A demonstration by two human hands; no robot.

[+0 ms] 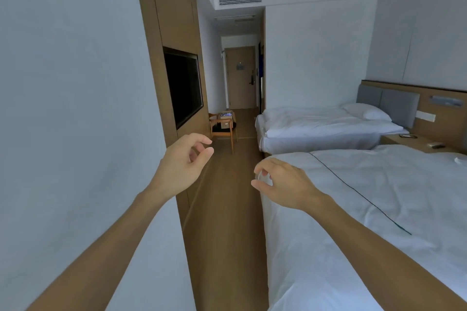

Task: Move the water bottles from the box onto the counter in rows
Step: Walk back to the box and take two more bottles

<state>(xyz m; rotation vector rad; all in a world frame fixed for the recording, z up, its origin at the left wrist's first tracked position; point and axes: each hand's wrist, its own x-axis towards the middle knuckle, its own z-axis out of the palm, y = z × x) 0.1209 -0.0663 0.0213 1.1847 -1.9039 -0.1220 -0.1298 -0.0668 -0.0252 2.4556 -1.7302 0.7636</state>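
Far down the room a cardboard box (225,116) sits on a wooden chair (222,131) by the left wall; bluish items show in its top, too small to make out as bottles. My left hand (184,161) is raised in front of the wood wall panel with loosely curled fingers and holds nothing. My right hand (280,184) is stretched out over the near bed's corner, its fingers loosely curled and empty. Both hands are well short of the box. No counter is visible.
A wood floor aisle (227,209) runs between the left wall with a wall-mounted TV (183,86) and two white beds (366,209). A nightstand (414,142) stands between the beds. The entry door (241,78) closes the far end.
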